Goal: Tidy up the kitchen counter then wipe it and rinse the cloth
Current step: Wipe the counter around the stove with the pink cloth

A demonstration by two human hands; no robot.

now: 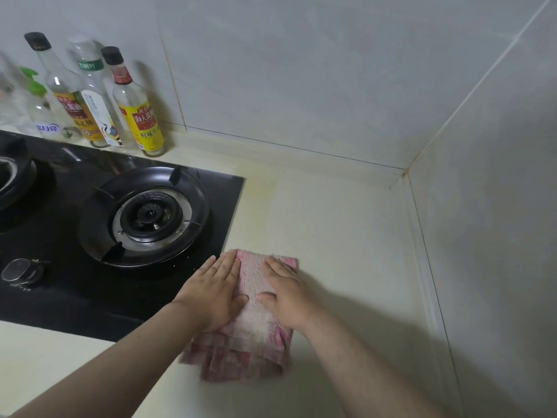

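The folded pink-and-white terry cloth (255, 322) is lying flat at lower centre of the frame, its layered edges showing along the near side.

Both hands are pressing down on the cloth with fingers straight and extended, gripping nothing. The left hand (215, 292) is covering the cloth's left portion, and the right hand (287, 294) is covering its right portion; a strip of cloth is showing between them.

The cloth is resting on the cream kitchen counter (346, 230), just beside the right edge of the black glass gas hob (75, 297). Glass sauce bottles with yellow labels (138, 116) are standing at upper left against the pale grey tiled wall (301, 70), which is forming a corner at the right.
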